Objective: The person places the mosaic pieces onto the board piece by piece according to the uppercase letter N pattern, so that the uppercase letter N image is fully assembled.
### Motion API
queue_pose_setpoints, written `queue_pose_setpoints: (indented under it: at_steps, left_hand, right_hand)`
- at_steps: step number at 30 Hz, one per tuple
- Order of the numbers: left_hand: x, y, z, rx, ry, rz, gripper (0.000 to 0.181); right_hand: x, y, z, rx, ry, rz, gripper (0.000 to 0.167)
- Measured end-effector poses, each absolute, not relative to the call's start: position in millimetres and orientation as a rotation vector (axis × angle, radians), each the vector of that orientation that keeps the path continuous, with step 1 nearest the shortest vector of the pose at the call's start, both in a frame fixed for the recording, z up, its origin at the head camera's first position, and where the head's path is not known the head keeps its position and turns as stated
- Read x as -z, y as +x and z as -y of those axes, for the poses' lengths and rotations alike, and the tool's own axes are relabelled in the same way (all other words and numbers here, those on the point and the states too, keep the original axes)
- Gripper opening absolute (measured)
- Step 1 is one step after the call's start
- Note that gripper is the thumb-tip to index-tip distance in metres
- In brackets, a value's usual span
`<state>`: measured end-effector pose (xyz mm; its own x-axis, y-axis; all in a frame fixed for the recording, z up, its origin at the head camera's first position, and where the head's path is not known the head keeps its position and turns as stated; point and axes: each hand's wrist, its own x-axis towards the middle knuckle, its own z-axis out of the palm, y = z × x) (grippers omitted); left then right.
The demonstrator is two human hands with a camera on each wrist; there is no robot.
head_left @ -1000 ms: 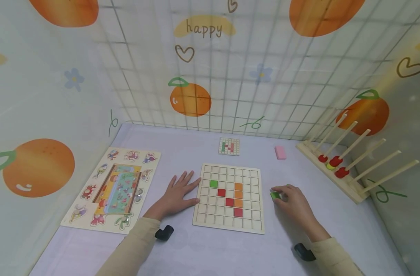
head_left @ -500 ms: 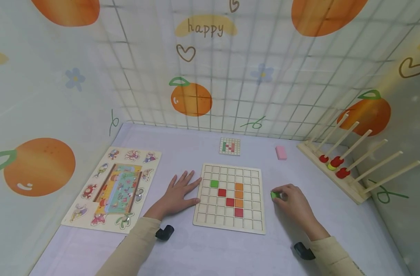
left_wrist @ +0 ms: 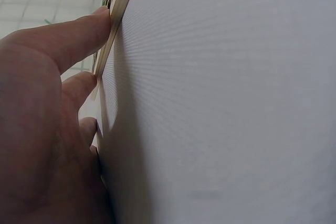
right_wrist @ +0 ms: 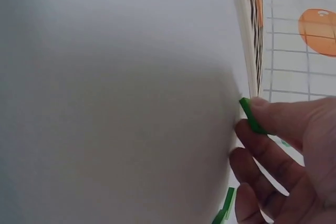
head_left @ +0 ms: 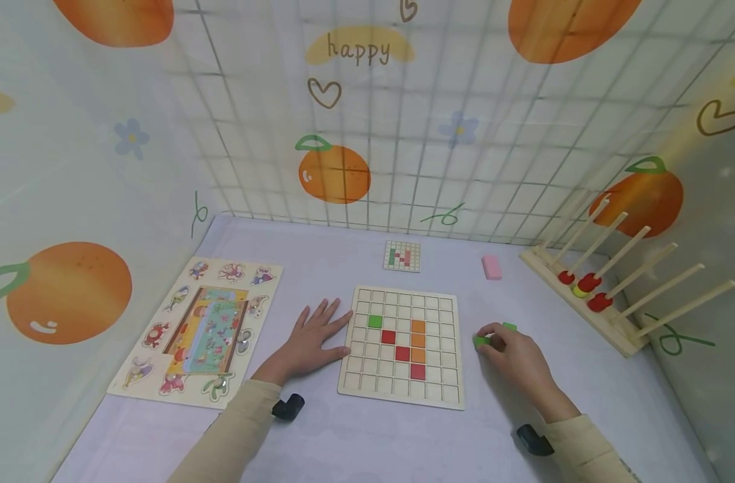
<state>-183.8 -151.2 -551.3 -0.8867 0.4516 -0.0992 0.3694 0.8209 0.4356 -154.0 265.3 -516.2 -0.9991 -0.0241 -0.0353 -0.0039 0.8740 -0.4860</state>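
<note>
A square wooden grid board [head_left: 361, 376] lies in the middle of the table, with one green tile [head_left: 375, 321], several red tiles [head_left: 403, 353] and several orange tiles [head_left: 418, 341] in its cells. Fingers spread, my left hand [head_left: 309, 345] rests on the table, its thumb and index fingertip touching the board's left edge. To the right of the board, my right hand [head_left: 518, 355] pinches a small green tile [right_wrist: 251, 116] between thumb and index finger. Another green tile [head_left: 509, 327] shows just past its knuckles; in the right wrist view, green tiles [right_wrist: 229, 200] lie below the fingers.
Behind the board lies a small pattern card [head_left: 402, 257]. A pink block [head_left: 491, 267] stands back right, near a wooden peg stand [head_left: 578, 302] with red and yellow beads. At the left is a sea-animal puzzle board [head_left: 156, 355]. Printed curtains [head_left: 397, 168] enclose the table.
A green tile beyond my right hand's knuckles has come into sight. The right hand has shifted very slightly, still pinching its tile. My left hand and the board have not moved.
</note>
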Motion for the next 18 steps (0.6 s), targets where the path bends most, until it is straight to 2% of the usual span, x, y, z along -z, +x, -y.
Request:
queue_pose_setpoints:
  at_steps: [18]
  left_hand:
    - [545.6, -182.9, 151.3, -0.592, 0.658, -2.795, 0.077]
  right_hand:
    - [516.2, -153.6, -265.4, 0.83, 0.009, -2.961, 0.023]
